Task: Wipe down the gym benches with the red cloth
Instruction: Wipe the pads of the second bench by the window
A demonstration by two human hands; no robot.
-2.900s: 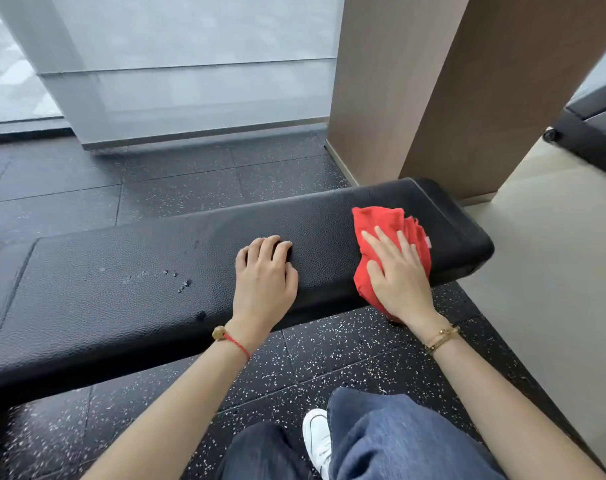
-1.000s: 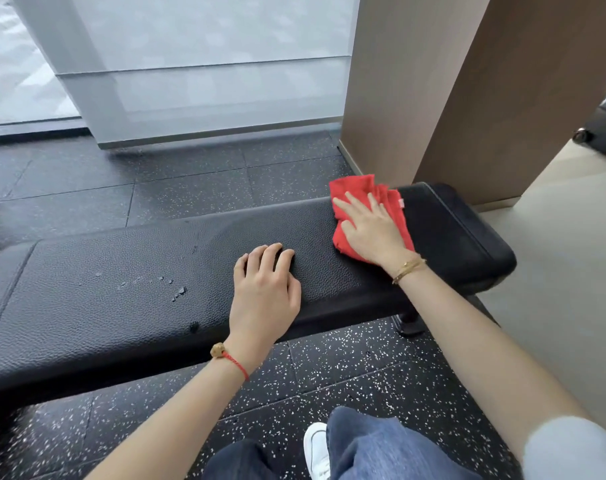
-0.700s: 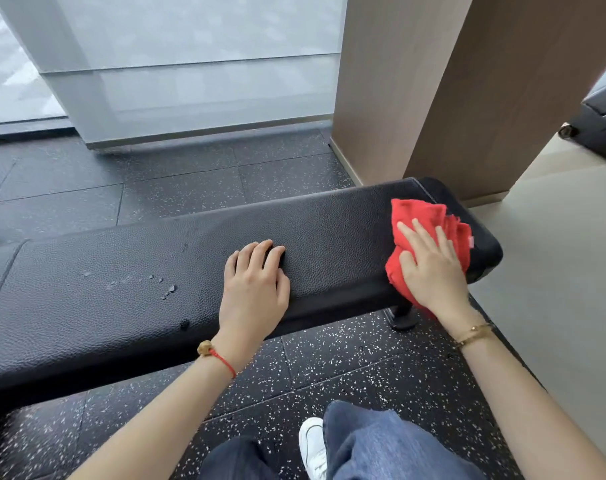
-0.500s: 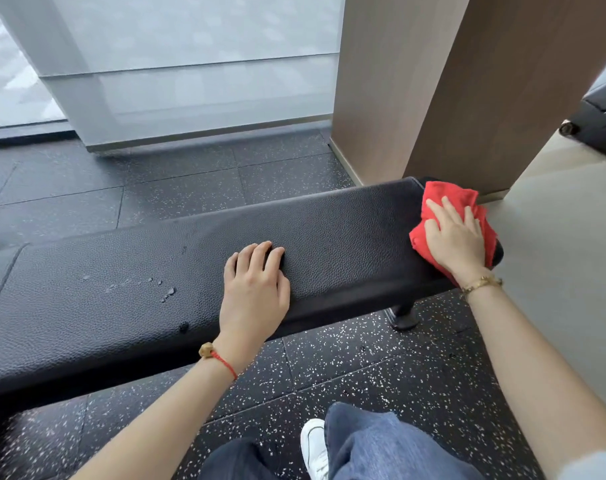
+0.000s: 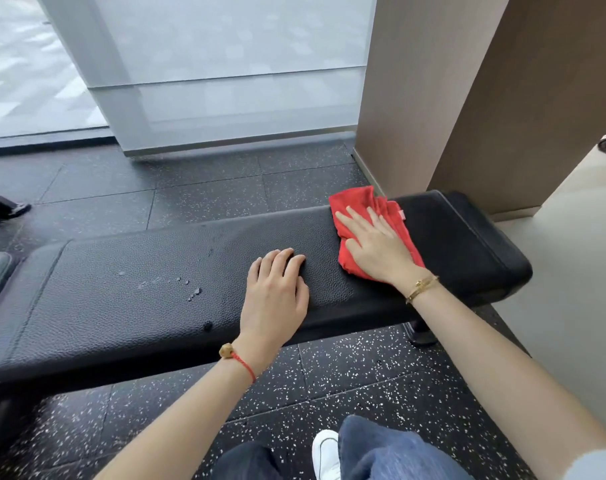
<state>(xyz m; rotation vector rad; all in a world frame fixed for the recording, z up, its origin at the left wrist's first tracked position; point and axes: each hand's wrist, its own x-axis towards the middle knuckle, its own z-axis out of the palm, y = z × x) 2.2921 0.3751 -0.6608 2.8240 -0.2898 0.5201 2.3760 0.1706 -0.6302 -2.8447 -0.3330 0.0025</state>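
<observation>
- right hand w/ red cloth has slid back from bench end toward the middle, now at far edge
- fingers spread flat, pressing cloth on black bench pad
- left hand unmoved, palm flat on pad, holding nothing
- droplets remain at left

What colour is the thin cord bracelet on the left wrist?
Red, with a small tan bead; the thin cord bracelet shows best in the head view.

My arms were bare to the elbow. My left hand had a red string bracelet with one tan bead at the wrist. My right hand wore thin gold bangles; a pale grey-blue sleeve showed higher up. I wore blue jeans and a white shoe.
</observation>
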